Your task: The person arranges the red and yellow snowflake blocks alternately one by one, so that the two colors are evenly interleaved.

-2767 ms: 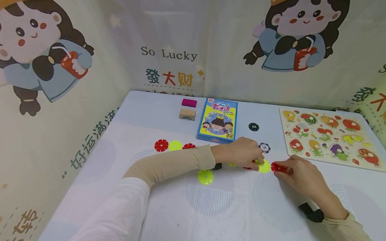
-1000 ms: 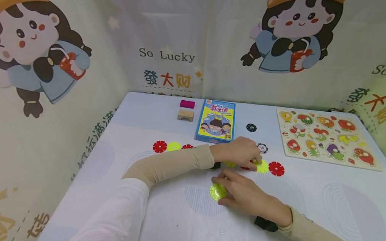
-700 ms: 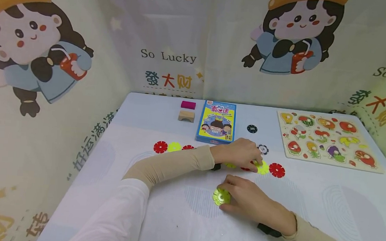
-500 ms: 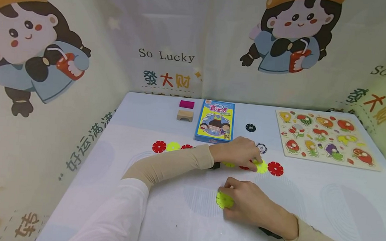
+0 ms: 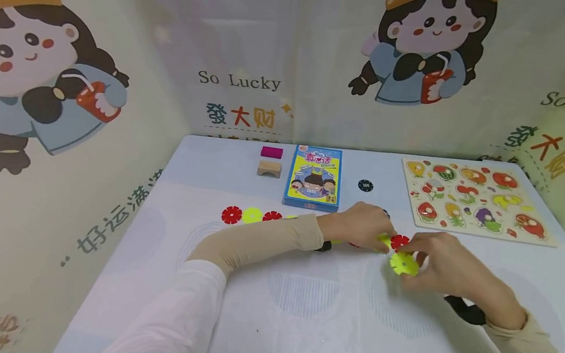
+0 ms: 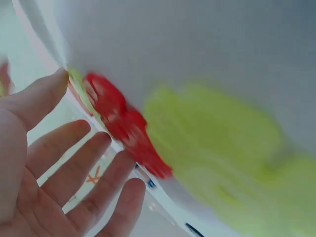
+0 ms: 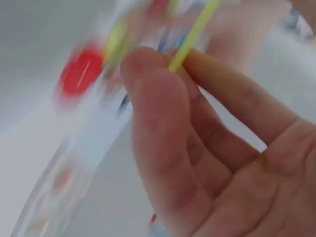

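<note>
Notched plastic snowflake discs, red and yellow-green, form a row across the table, partly hidden by my left forearm. Spread, nearly straight fingers of my left hand rest at the right part of the row, thumb tip against the edge of a yellow-green disc in the left wrist view. Just right of it lies a red snowflake disc. My right hand pinches another yellow-green snowflake disc between thumb and fingers, in front of that red one. Edge-on, the held disc shows as a thin strip in the right wrist view.
Behind the row stand a blue and yellow card box, a wooden arch block and a magenta block. A black chip lies right of the box. The fruit puzzle board occupies the back right.
My right hand first set a red disc at the row's right end, then picked up the yellow-green disc from the table's middle and carried it right. My left hand shifted slightly right.
</note>
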Available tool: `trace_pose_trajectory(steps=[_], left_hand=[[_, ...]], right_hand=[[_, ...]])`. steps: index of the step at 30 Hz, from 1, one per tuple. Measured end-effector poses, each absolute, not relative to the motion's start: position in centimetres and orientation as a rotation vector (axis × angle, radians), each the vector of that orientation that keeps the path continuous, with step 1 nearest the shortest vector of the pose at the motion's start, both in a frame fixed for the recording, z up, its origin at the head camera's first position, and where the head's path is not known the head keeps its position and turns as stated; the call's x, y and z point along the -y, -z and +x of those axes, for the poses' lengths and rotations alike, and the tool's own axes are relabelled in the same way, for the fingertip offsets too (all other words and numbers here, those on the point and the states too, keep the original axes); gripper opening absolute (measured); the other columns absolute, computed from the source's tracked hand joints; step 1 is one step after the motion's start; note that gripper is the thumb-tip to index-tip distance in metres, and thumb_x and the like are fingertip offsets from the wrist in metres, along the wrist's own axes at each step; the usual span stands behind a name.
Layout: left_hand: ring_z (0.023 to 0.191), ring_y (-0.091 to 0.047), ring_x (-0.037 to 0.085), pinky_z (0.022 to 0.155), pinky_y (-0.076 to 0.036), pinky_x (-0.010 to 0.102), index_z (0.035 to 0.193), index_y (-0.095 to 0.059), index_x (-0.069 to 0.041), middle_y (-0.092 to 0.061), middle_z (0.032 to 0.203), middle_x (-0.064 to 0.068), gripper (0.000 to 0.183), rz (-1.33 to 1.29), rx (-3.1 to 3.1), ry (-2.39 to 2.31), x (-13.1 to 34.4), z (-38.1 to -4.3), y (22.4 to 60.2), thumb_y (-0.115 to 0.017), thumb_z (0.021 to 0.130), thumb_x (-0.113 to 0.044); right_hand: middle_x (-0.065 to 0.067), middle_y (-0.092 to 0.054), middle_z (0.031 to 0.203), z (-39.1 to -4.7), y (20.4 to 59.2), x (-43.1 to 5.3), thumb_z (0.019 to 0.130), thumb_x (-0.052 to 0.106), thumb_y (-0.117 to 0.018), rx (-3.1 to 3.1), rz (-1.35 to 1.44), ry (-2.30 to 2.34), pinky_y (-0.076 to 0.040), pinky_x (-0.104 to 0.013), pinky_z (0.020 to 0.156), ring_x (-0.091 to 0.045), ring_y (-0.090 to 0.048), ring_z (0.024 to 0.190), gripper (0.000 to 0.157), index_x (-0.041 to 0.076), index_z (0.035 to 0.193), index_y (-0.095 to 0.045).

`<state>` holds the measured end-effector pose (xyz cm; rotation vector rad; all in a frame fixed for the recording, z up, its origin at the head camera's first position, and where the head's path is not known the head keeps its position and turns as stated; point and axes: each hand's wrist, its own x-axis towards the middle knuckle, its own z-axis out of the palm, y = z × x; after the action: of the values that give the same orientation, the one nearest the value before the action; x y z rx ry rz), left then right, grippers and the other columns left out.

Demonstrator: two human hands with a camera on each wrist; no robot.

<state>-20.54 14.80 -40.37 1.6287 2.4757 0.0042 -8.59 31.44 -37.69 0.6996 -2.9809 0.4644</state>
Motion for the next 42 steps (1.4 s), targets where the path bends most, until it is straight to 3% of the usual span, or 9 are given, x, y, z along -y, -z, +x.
trace_pose_trajectory(steps=[6,10,13,20,30,42], left_hand=[[0.082,-0.049,0.004,0.06,-0.037,0.021,0.121,-0.063,-0.034,-0.062,0.088,-0.017,0.038,1.628,-2.495,-0.021,-15.4,-19.8,40.6,-0.058,0.087,-0.053],[0.086,-0.051,0.003,0.063,-0.041,0.02,0.126,-0.06,-0.036,-0.066,0.101,-0.018,0.044,1.618,-2.488,0.013,-15.8,-19.5,40.5,-0.059,0.086,-0.055],[0.087,-0.051,0.003,0.065,-0.04,0.02,0.129,-0.057,-0.038,-0.066,0.109,-0.019,0.047,1.64,-2.48,0.08,-16.1,-19.4,40.4,-0.056,0.087,-0.058],[0.08,-0.052,0.003,0.061,-0.041,0.02,0.122,-0.063,-0.036,-0.068,0.099,-0.017,0.039,1.696,-2.512,0.15,-16.3,-19.2,40.3,-0.053,0.089,-0.056],[0.077,-0.053,0.004,0.06,-0.043,0.02,0.112,-0.067,-0.033,-0.068,0.092,-0.014,0.031,1.728,-2.52,0.172,-16.2,-19.3,40.4,-0.055,0.09,-0.052],[0.078,-0.054,0.004,0.062,-0.044,0.019,0.118,-0.065,-0.035,-0.069,0.099,-0.015,0.035,1.651,-2.525,0.19,-16.1,-19.6,40.6,-0.055,0.09,-0.053]], right_hand=[[0.006,-0.068,0.077,-10.1,37.8,-37.3,0.06,0.038,-0.087,3.059,0.43,-0.406,-0.042,-0.018,0.05,-0.002,-0.053,0.062,0.048,0.011,0.098,-0.075],[0.001,-0.069,0.078,-10.7,39.0,-38.5,0.062,0.04,-0.086,3.08,0.359,-0.403,-0.039,-0.019,0.047,-0.006,-0.051,0.06,0.053,0.006,0.1,-0.074],[0.001,-0.068,0.077,-10.9,39.8,-38.5,0.062,0.042,-0.086,3.121,0.313,-0.403,-0.038,-0.02,0.047,-0.008,-0.048,0.061,0.055,0.006,0.102,-0.073],[0.003,-0.061,0.078,-10.8,40.4,-38.0,0.063,0.039,-0.086,3.073,0.398,-0.382,-0.038,-0.019,0.052,-0.008,-0.046,0.065,0.049,0.008,0.1,-0.074],[0.002,-0.057,0.086,-10.8,41.0,-37.9,0.068,0.029,-0.084,3.027,0.526,-0.424,-0.043,-0.017,0.055,0.004,-0.046,0.065,0.044,0.009,0.106,-0.073],[0.0,-0.058,0.088,-11.3,40.7,-37.3,0.071,0.03,-0.081,3.121,0.488,-0.413,-0.04,-0.018,0.053,-0.006,-0.05,0.068,0.047,0.011,0.112,-0.071]])
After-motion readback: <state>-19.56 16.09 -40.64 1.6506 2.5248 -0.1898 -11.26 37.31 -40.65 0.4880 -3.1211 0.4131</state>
